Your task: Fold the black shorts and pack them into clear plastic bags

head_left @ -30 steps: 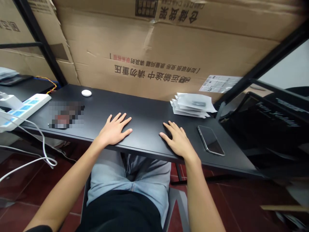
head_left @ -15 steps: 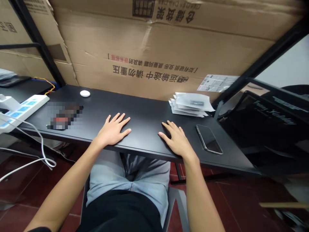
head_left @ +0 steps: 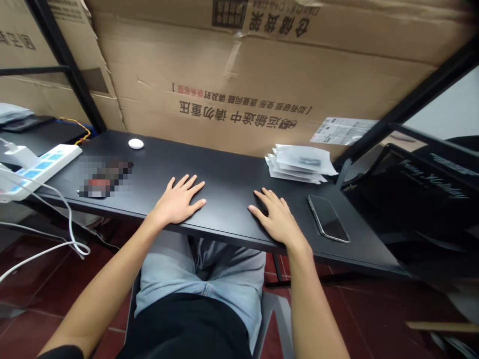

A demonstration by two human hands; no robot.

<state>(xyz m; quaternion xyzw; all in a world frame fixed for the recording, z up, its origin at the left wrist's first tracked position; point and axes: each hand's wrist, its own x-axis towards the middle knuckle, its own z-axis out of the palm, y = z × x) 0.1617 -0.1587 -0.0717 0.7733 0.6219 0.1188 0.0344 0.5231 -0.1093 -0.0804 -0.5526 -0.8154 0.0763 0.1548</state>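
My left hand (head_left: 179, 200) lies flat on the black tabletop (head_left: 220, 199) with its fingers spread, holding nothing. Palm down on the same surface, my right hand (head_left: 275, 215) is open too, its fingers apart. A smartphone (head_left: 328, 219) with a dark screen rests just right of my right hand. Beyond that hand sits a stack of white translucent packets (head_left: 299, 163); a small dark item shows through the top one. To the left of my left hand lies a pixel-blurred object (head_left: 107, 178) that I cannot make out. A small white oval object (head_left: 135, 143) is near the back edge.
A large cardboard sheet (head_left: 209, 60) with printed characters stands along the table's back. At left, a white power strip (head_left: 48, 162) carries plugs, and white cables (head_left: 71, 214) hang past the table edge. On the right is a black bag-like item (head_left: 430, 194) with lettering.
The whole scene has shifted slightly to the right in view, as the camera turned a little. Both hands stay in place on the tabletop.
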